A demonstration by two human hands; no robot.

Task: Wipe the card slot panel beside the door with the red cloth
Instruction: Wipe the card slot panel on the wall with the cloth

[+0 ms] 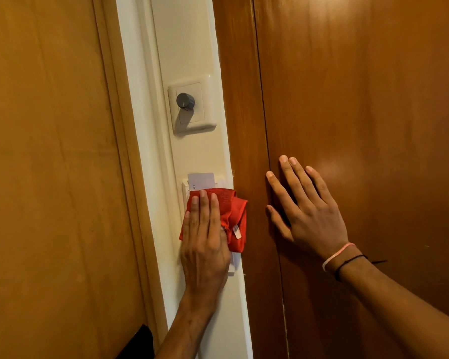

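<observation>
Wipe looks underway, not done: left hand [205, 229] flat, fingers straight, presses cloth [231, 208] on panel [185, 189], top edge and card [201, 180] uncovered; right hand [309, 211] flat, fingers spread, on door [373, 99].

Two hands [205, 242] [309, 213], one red cloth [231, 211], one card [201, 180], one knob [185, 101].

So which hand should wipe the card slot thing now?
The left hand, probably. Its straight fingers press the red cloth against the card slot panel, just below the card. The right hand rests flat on the wooden door, apart from the cloth.
</observation>
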